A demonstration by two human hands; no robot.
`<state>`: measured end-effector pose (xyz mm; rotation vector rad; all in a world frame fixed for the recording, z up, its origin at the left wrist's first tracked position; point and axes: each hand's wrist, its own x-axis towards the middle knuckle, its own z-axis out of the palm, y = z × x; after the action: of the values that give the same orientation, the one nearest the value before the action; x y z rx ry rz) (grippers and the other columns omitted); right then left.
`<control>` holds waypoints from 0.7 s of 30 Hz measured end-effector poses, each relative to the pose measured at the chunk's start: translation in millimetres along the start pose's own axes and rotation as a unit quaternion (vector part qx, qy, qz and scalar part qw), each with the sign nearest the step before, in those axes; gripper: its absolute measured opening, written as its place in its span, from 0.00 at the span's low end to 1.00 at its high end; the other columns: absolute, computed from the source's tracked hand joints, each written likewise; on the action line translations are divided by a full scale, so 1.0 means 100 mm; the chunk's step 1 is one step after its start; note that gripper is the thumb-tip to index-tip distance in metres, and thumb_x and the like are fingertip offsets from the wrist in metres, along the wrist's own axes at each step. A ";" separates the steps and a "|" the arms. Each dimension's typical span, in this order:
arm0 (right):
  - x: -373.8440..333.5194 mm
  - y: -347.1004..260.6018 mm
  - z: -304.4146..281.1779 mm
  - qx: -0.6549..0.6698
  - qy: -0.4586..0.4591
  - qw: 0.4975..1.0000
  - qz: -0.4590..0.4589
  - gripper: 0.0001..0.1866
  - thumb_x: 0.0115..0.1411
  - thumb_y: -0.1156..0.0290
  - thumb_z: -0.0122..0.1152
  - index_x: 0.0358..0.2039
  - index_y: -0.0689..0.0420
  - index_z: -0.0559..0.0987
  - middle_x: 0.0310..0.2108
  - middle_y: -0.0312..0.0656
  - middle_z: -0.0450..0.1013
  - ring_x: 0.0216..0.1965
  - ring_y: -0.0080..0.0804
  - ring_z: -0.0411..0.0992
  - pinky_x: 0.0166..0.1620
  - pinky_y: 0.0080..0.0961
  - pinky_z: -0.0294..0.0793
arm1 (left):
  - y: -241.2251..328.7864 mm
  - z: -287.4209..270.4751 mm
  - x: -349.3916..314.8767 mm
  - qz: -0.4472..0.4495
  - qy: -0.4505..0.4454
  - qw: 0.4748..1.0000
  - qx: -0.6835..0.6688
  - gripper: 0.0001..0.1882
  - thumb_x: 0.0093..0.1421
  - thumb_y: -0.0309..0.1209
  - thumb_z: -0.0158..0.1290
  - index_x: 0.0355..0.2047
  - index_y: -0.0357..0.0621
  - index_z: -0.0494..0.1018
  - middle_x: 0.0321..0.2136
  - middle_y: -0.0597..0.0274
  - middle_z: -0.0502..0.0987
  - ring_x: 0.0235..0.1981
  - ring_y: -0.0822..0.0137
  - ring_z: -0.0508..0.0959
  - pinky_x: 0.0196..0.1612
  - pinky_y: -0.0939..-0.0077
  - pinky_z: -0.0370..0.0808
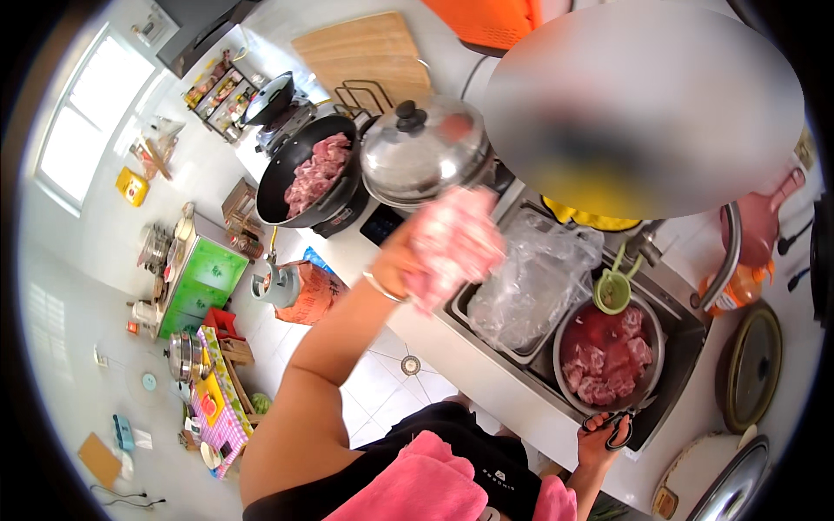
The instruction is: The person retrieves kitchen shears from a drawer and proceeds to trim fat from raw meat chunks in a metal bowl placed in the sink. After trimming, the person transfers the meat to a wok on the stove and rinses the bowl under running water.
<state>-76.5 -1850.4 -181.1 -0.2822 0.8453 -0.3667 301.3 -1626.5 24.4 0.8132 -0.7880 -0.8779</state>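
Note:
My left hand (408, 260) is raised over the counter and holds a big piece of raw pink meat (456, 243), blurred by motion, between the sink and the stove. A black wok (287, 178) with several raw meat pieces (317, 169) sits on the stove at the back left. My right hand (604, 434) rests at the front edge of the sink and grips black scissors (618, 425). Just beyond it a steel bowl (651, 382) in the sink holds raw meat chunks in red liquid (608, 356).
A steel pot with a domed lid (421, 152) stands by the wok. A clear plastic bag (530, 278) lies in the left sink basin. A green strainer (612, 291) hangs by the tap (725, 252). Wooden board (365, 52) at back; pan lids (747, 365) at right.

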 end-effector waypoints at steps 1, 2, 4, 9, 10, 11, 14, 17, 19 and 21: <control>0.02 0.01 0.04 -0.003 0.007 1.000 -0.002 0.23 0.55 0.42 0.54 0.29 0.51 0.72 0.24 0.31 0.66 0.25 0.26 0.65 0.30 0.23 0.61 | 0.25 -0.16 -0.14 0.052 0.024 0.998 0.002 0.39 0.44 0.35 0.62 0.56 0.42 0.58 0.44 0.51 0.71 0.43 0.56 0.73 0.45 0.64 0.74; 0.06 0.06 0.07 -0.004 0.013 1.000 0.004 0.23 0.55 0.41 0.54 0.29 0.51 0.72 0.24 0.30 0.66 0.25 0.25 0.65 0.29 0.22 0.61 | 0.49 -0.32 -0.31 0.085 0.067 0.994 0.003 0.39 0.47 0.38 0.61 0.57 0.44 0.57 0.45 0.52 0.71 0.42 0.54 0.72 0.46 0.61 0.74; 0.01 0.15 0.23 -0.009 -0.001 1.000 0.012 0.23 0.55 0.42 0.55 0.28 0.51 0.73 0.24 0.30 0.67 0.26 0.24 0.65 0.30 0.21 0.61 | 0.93 -0.96 -0.88 0.119 0.196 0.973 -0.025 0.35 0.50 0.33 0.55 0.59 0.45 0.56 0.47 0.53 0.70 0.46 0.53 0.72 0.51 0.56 0.72; 0.14 0.33 0.35 -0.021 -0.024 0.999 0.027 0.23 0.54 0.42 0.55 0.30 0.51 0.72 0.25 0.29 0.67 0.26 0.23 0.65 0.30 0.20 0.60 | 1.63 -2.17 -1.35 0.132 0.548 0.823 0.076 0.26 0.48 0.22 0.50 0.51 0.40 0.66 0.46 0.55 0.73 0.45 0.55 0.75 0.47 0.54 0.75; 0.08 0.35 0.39 -0.016 -0.028 0.999 0.033 0.23 0.54 0.42 0.55 0.30 0.50 0.72 0.25 0.29 0.67 0.26 0.23 0.65 0.30 0.20 0.60 | 1.89 -2.44 -1.47 0.108 0.579 0.807 0.047 0.23 0.49 0.23 0.52 0.49 0.40 0.68 0.44 0.55 0.74 0.44 0.56 0.76 0.45 0.53 0.76; 0.09 0.32 0.38 -0.009 -0.026 0.999 0.041 0.22 0.54 0.42 0.55 0.31 0.49 0.71 0.26 0.28 0.65 0.26 0.22 0.63 0.30 0.21 0.58 | 1.97 -2.56 -1.43 0.080 0.536 0.840 0.028 0.19 0.51 0.24 0.52 0.46 0.40 0.69 0.42 0.55 0.75 0.42 0.58 0.77 0.43 0.54 0.77; 0.21 0.34 0.32 0.049 -0.035 0.998 0.026 0.21 0.55 0.43 0.54 0.32 0.49 0.70 0.25 0.28 0.63 0.25 0.22 0.59 0.28 0.21 0.57 | 2.15 -3.12 -1.73 0.016 0.486 0.868 0.102 0.13 0.56 0.28 0.52 0.42 0.41 0.71 0.36 0.55 0.77 0.38 0.61 0.78 0.40 0.62 0.79; 0.09 0.22 0.34 0.038 -0.006 0.999 -0.010 0.20 0.54 0.47 0.57 0.30 0.51 0.71 0.22 0.31 0.63 0.23 0.23 0.59 0.27 0.21 0.59 | 1.03 -2.29 -1.05 -0.007 0.528 0.814 0.243 0.16 0.57 0.29 0.52 0.46 0.42 0.70 0.39 0.59 0.77 0.40 0.66 0.78 0.39 0.74 0.76; 0.21 0.19 0.11 0.034 0.019 0.999 -0.005 0.21 0.55 0.47 0.57 0.28 0.54 0.71 0.23 0.35 0.64 0.25 0.26 0.61 0.30 0.23 0.60 | 0.44 -1.66 -0.82 0.010 0.431 0.847 0.312 0.12 0.58 0.26 0.50 0.44 0.38 0.71 0.39 0.58 0.76 0.39 0.69 0.76 0.39 0.79 0.73; 0.19 0.11 -0.05 0.041 0.018 0.999 -0.002 0.22 0.55 0.47 0.57 0.28 0.56 0.71 0.23 0.37 0.65 0.26 0.29 0.63 0.32 0.24 0.62 | -0.48 -0.73 -0.36 -0.021 0.277 0.872 0.403 0.11 0.57 0.23 0.51 0.41 0.37 0.72 0.36 0.57 0.77 0.33 0.70 0.77 0.35 0.80 0.74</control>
<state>-66.4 -1848.6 -201.1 -0.2007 0.8631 -0.4100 331.8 -1594.4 -59.0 1.7356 -0.6042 -0.2735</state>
